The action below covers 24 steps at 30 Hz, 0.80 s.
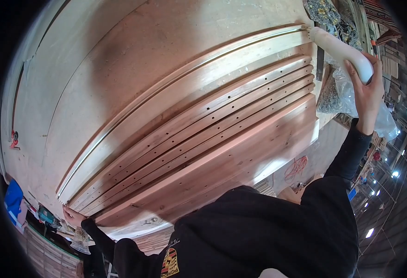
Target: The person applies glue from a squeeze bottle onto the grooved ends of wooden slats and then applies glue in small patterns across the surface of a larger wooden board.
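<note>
My right hand (369, 88) is closed round a white bottle (342, 51), whose narrow tip meets the right end of a long grooved board (189, 69). A thin, shiny pale line runs along the groove. At the board's left end, my left hand (75, 216) has its fingers curled against the wood; they are small and partly hidden. Several wooden strips with dark holes (208, 109) lie side by side nearer my body. Next to them is a wide plank (240, 162) with knots.
Beneath the boards is a large pale work surface (134, 60). Clear plastic bags (347, 95) lie beside the right forearm. A red clamp (14, 139) is at the far left, and a tangled orange cord (296, 167) lies beyond the plank.
</note>
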Tool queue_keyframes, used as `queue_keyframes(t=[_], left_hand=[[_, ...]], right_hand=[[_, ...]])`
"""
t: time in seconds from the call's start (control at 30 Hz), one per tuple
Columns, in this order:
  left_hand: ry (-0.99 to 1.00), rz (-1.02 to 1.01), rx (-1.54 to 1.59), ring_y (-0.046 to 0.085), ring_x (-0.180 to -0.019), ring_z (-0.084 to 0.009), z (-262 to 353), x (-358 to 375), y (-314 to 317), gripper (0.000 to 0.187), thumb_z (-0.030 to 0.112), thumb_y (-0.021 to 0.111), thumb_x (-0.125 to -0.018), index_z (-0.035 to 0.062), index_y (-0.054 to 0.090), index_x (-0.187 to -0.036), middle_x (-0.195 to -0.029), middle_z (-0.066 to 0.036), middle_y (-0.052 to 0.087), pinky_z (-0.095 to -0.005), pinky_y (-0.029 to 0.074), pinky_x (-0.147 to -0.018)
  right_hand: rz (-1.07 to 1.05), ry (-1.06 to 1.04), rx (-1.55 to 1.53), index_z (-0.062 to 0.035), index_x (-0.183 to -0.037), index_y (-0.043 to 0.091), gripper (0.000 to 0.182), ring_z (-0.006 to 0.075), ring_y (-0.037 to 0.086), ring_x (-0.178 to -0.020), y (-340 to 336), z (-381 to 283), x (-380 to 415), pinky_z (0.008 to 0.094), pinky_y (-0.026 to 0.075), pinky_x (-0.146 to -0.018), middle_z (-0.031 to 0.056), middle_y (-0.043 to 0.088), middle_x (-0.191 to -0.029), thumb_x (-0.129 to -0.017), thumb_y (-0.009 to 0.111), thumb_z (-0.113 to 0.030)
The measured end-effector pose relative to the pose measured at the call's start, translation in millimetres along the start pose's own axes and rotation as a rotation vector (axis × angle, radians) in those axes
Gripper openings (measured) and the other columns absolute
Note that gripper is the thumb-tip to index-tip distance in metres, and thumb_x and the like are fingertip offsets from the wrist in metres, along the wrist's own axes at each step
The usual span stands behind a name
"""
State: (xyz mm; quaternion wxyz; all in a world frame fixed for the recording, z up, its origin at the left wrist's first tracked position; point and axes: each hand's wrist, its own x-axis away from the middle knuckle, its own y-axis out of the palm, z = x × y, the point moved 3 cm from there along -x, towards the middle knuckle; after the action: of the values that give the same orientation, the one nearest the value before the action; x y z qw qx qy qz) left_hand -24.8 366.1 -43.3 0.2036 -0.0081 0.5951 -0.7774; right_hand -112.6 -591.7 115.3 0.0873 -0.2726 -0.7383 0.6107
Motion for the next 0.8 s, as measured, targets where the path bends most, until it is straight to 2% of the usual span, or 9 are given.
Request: queue_keyframes(t=[0.57,0.8], left_hand=[[0.035,0.036,-0.025,0.061,-0.098,-0.0286,6.4,2.0,-1.3,0.041,0.030,0.052,-0.098,-0.0067,0.064,-0.113,-0.108,-0.019,0.066,-0.0349,0.045,-0.090],[0.052,0.000,0.005,0.062,-0.098,-0.0260,7.9,1.6,-1.0,0.039,0.027,0.052,-0.099,-0.0073,0.063,-0.115,-0.108,-0.019,0.067,-0.0341,0.046,-0.089]], right_hand=[[-0.067,-0.038,-0.005,-0.0031,-0.112,0.057,0.041,0.0180,0.063,-0.091,-1.3,-18.4,1.6,0.0307,0.050,-0.080,0.0109,0.065,-0.101,-0.082,0.077,-0.022],[-0.073,-0.083,0.013,-0.0035,-0.112,0.056,0.042,0.0180,0.063,-0.092,-1.1,-32.5,7.2,0.0304,0.050,-0.081,0.0110,0.065,-0.102,-0.082,0.077,-0.023]])
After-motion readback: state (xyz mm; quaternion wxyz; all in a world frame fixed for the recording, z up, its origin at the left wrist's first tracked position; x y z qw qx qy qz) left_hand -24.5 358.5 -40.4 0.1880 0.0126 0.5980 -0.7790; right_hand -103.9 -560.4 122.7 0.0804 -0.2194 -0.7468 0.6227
